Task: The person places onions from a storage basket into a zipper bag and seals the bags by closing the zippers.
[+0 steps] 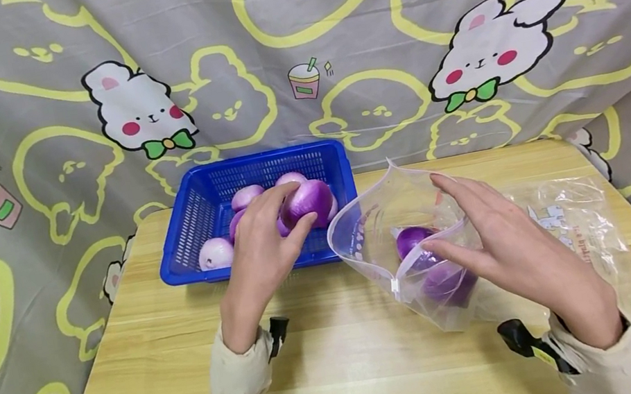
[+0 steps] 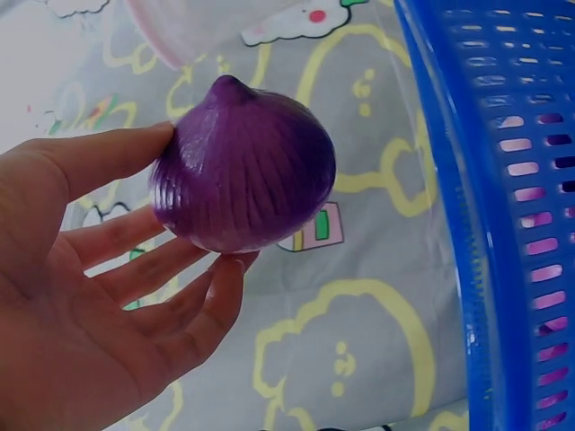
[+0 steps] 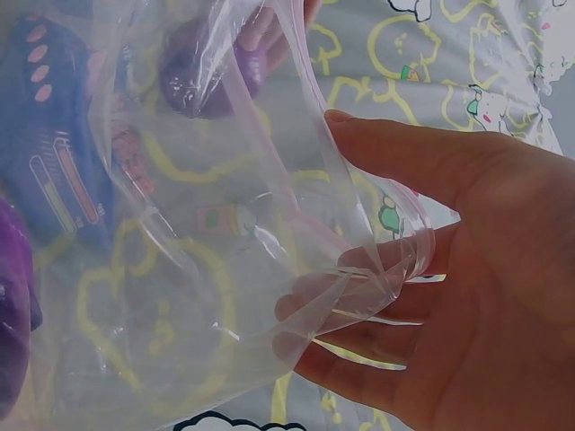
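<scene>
My left hand (image 1: 263,241) grips a purple onion (image 2: 243,171) between thumb and fingers, over the right part of the blue basket (image 1: 264,156). Several more onions (image 1: 215,253) lie in that basket. To the right, a clear zip bag (image 1: 441,319) stands with its mouth wide apart, a white slider (image 1: 394,286) at the near corner. My right hand (image 1: 517,246) holds the bag's right rim, the thumb on one side and the fingers partly behind the film in the right wrist view. Purple onions (image 1: 446,283) sit low inside the bag.
Another clear printed plastic bag (image 1: 591,233) lies flat on the wooden table (image 1: 349,388), right of the zip bag and partly under my right arm. Behind the table hangs a grey patterned cloth (image 1: 364,40). Black straps with camera mounts (image 1: 532,345) sit on the wrists.
</scene>
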`<state>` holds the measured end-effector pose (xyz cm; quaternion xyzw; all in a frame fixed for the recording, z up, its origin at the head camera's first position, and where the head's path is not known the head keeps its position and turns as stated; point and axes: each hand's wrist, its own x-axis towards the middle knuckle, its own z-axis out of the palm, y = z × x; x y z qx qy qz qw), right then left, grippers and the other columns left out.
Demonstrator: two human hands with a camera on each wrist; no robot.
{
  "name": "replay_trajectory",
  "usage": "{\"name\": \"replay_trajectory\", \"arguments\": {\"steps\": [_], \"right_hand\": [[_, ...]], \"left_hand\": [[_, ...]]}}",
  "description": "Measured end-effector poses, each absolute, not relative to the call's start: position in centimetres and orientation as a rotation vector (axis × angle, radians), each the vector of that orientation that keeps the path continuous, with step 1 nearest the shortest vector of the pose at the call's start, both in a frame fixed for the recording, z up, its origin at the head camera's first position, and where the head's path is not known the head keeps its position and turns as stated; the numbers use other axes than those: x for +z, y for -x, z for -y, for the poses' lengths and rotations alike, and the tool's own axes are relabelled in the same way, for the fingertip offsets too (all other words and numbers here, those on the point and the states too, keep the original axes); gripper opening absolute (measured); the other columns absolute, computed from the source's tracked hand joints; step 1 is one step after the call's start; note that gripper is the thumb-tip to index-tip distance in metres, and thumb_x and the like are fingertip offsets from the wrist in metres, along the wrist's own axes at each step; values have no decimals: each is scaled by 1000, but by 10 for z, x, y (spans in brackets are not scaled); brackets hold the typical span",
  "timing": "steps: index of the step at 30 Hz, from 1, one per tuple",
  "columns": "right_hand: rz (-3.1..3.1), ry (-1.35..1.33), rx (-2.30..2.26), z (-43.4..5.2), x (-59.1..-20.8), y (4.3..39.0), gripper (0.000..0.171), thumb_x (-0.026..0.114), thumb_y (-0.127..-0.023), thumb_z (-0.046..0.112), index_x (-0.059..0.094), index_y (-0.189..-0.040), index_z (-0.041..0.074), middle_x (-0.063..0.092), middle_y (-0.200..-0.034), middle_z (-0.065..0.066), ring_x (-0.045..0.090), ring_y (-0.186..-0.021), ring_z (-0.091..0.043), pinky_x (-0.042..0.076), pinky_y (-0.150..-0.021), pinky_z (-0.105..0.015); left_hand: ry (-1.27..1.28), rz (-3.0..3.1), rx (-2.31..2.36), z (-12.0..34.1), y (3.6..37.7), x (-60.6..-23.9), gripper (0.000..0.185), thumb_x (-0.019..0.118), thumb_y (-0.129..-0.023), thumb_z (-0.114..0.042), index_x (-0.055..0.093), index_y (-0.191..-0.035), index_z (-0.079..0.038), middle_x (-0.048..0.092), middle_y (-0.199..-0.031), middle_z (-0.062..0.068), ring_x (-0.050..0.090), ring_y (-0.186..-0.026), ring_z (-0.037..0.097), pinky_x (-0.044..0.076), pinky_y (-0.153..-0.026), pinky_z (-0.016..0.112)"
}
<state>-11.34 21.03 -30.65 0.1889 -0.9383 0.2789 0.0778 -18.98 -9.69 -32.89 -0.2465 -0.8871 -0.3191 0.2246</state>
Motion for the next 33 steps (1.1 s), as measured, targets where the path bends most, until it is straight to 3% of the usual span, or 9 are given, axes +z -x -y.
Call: {"name": "replay_trajectory", "arguments": {"steps": [11, 18, 33], "right_hand": [[2844, -513, 819, -209, -306, 113, 84, 68, -92, 48, 27, -158, 16, 37, -156, -14, 33, -143, -38, 31, -109, -63], [2838, -523, 820, -209, -307, 113, 85, 68, -92, 48, 26, -158, 16, 36, -156, -14, 32, -143, -38, 30, -109, -63], [2824, -555, 819, -209, -307, 114, 84, 68, -92, 46, 26, -158, 14, 38, -154, -17, 35, -141, -40, 31, -108, -64]], "left_hand": [[711, 2262, -967, 91, 180, -318, 45, 79, -87, -24, 65, -126, -5, 67, -125, 7, 62, -112, 21, 53, -92, 38], [767, 2081, -1076, 86, 173, -312, 47, 81, -85, -20, 65, -125, -3, 66, -126, 9, 60, -120, 21, 49, -100, 38], [1077, 1934, -1172, 67, 153, -302, 45, 80, -84, -12, 64, -122, 5, 66, -123, 16, 60, -119, 29, 45, -104, 38]]}}
